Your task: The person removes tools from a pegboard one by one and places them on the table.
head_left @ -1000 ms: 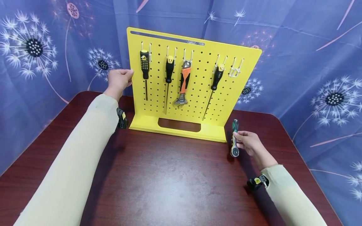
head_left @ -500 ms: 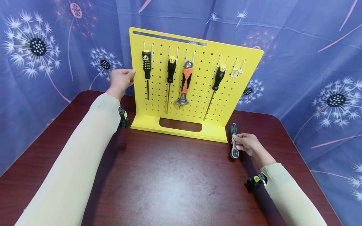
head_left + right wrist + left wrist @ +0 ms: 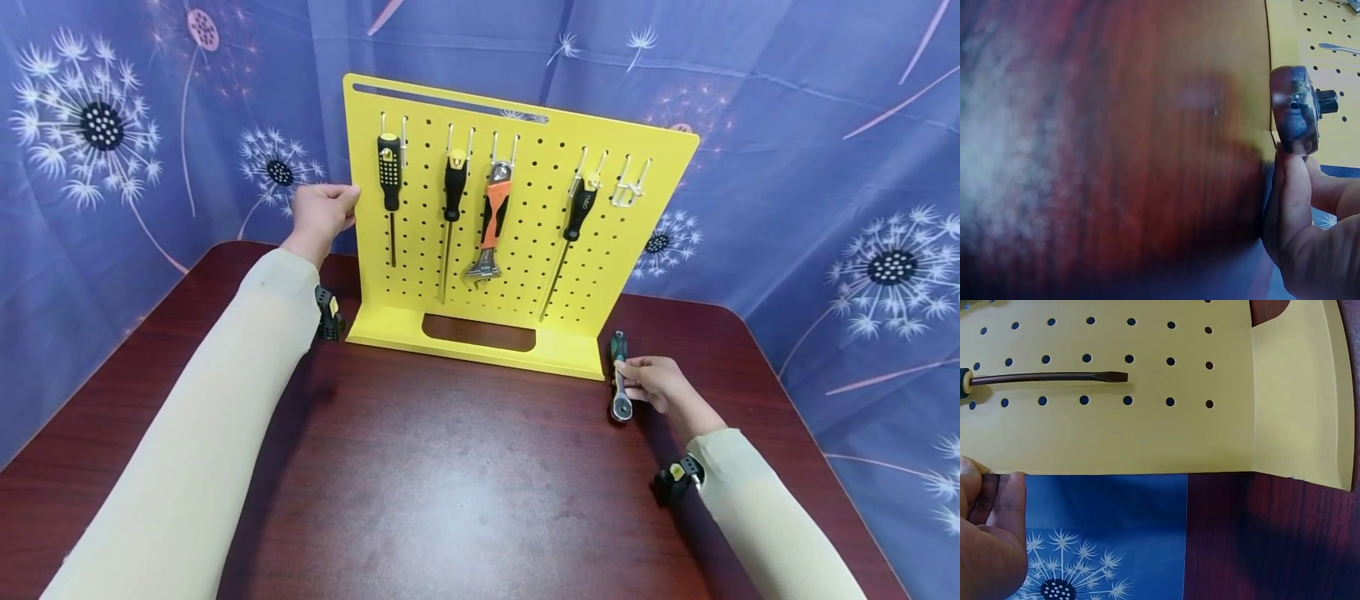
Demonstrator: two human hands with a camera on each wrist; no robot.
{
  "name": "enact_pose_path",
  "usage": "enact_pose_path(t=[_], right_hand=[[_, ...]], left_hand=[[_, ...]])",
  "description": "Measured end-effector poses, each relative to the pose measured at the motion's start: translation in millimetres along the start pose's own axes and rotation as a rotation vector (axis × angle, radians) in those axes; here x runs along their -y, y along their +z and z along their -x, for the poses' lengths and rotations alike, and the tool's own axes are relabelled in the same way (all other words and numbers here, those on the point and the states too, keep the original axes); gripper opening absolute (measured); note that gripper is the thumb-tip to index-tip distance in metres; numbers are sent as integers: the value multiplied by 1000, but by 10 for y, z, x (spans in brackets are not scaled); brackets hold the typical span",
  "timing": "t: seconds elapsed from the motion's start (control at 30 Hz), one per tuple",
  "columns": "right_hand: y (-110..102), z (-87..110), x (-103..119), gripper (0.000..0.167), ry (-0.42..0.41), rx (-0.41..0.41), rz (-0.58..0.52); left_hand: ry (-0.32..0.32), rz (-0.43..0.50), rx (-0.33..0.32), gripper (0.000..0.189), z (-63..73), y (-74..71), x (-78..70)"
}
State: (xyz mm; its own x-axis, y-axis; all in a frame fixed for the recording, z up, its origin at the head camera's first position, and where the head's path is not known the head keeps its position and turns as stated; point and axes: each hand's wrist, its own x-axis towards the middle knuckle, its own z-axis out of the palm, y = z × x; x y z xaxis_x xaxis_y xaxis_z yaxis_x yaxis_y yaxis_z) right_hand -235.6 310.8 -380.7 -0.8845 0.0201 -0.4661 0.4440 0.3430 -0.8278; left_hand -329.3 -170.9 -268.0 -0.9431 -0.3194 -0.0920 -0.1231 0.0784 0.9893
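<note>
My left hand (image 3: 321, 218) pinches the left edge of a yellow pegboard (image 3: 540, 275) between thumb and fingers; the left wrist view shows the fingertips (image 3: 1016, 487) at that edge. Beyond the board's lower right corner, my right hand (image 3: 658, 385) holds a ratchet wrench (image 3: 621, 407) by its middle. Its green and black handle points away from me and its round metal head towards me. In the right wrist view the ratchet head (image 3: 1296, 111) shows its square drive, while the handle is hidden. Whether the wrench touches the table cannot be told.
On the board's hooks hang a short screwdriver (image 3: 389, 171), a second screwdriver (image 3: 454, 185), an orange adjustable wrench (image 3: 495, 212) and a third screwdriver (image 3: 581, 208). White hooks (image 3: 628, 190) at the right bear no tool. The dark red table (image 3: 450, 467) meets a blue curtain (image 3: 795, 167).
My right hand and the ratchet wrench have come slightly lower, and the handle end has swung a little to the left. My left hand keeps its hold on the board's edge.
</note>
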Motion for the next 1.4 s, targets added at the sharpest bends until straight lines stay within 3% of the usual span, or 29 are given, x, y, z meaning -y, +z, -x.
enact_pose_path(t=[0.7,1.0,1.4], right_hand=[[62,-30,29,40,5,-81,76],[62,-35,66,37,32,-78,109],[88,-46,101,24,3,-82,173]], left_hand=[[-15,14,1,39,-4,1,-22],[-4,-10,5,40,6,1,-9],[4,6,-1,39,9,0,2]])
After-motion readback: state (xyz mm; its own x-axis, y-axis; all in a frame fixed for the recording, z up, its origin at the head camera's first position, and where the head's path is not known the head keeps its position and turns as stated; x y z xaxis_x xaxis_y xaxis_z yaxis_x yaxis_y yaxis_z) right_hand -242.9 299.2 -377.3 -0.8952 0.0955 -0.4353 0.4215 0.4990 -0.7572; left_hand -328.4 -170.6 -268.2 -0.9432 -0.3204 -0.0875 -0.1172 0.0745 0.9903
